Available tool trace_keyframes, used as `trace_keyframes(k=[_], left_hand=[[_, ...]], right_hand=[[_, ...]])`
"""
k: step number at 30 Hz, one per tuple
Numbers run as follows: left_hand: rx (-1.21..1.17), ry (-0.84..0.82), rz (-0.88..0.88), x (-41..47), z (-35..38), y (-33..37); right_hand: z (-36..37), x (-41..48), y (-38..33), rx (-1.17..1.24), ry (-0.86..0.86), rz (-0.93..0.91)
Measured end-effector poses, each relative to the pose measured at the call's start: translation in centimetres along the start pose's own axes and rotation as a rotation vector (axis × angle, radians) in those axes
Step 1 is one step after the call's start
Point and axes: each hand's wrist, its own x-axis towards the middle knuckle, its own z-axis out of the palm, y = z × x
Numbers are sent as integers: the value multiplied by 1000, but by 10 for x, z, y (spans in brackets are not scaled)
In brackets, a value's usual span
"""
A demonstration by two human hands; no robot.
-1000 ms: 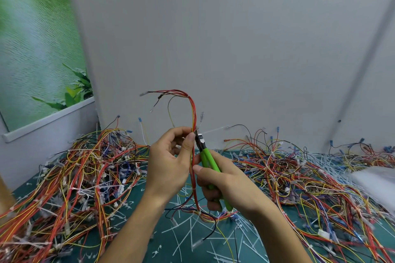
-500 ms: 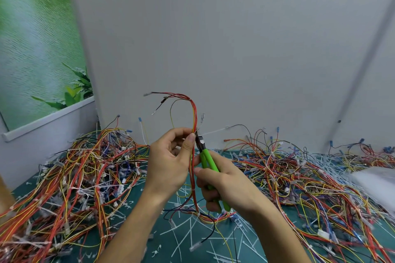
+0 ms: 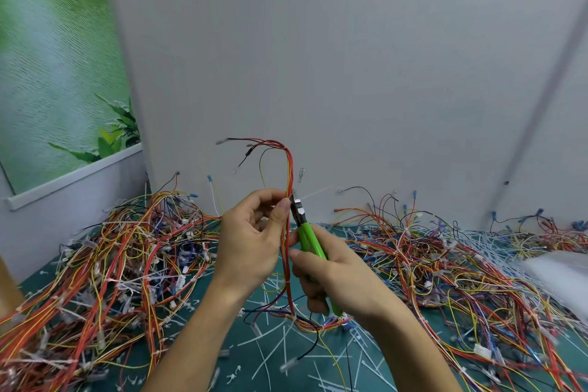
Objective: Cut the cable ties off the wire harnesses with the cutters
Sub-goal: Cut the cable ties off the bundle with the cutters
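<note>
Entry, as I see it: red/yellow harness [image 3: 288,169] held up mid-frame, L hand [image 3: 251,239] pinching it, R hand [image 3: 337,277] curled round green cutters [image 3: 307,235], tip at white tie [image 3: 315,193]; cut ties [image 3: 270,334] litter mat, harness piles [image 3: 121,264] prob. left to do.

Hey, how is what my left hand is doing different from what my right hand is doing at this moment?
The left hand pinches the red and yellow harness between thumb and fingers, while the right hand wraps round the green-handled cutters. The left hand sits higher in the view and the right hand lower. Both work at one spot: the cutters' head is at the wires beside the left thumb.
</note>
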Motion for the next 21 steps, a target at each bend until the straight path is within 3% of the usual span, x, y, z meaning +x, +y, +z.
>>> trace_keyframes(k=[21], left_hand=[[-23,-25,-20,-1,1,2]], right_hand=[[-3,-4,-6,53,-49,35]])
